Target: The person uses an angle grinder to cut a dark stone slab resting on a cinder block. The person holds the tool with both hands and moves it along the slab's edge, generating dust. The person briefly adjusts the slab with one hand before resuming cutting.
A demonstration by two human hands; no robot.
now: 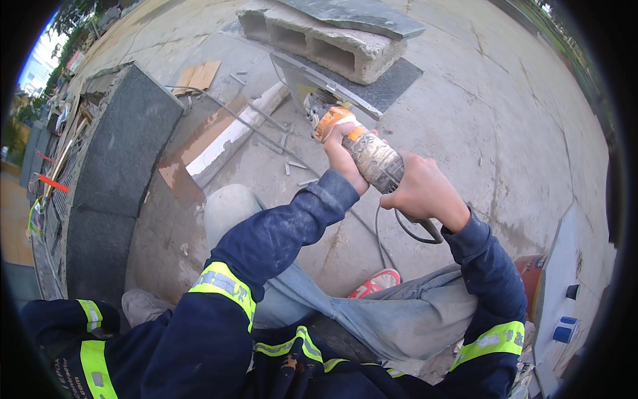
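Observation:
An angle grinder point(375, 161) with an orange neck and a worn, grimy body is held in both hands. My left hand point(343, 153) wraps round it near the orange part, while my right hand point(419, 186) grips the rear of the body, where a black cord hangs. The grinder's head is beside the edge of a dark stone slab point(402, 83), apparently close or touching; the exact contact is hidden. On that slab rests a hollow concrete block point(369, 56), with another grey slab point(359, 16) on top.
An upright dark slab point(116, 173) stands left, beside piled clutter. A white-and-brown board point(232, 133), wooden pieces point(203, 74), cables and scraps lie on the concrete ground. At right are a grey panel point(558, 279) and a red-brown container point(531, 279). My bent legs point(372, 319) are below.

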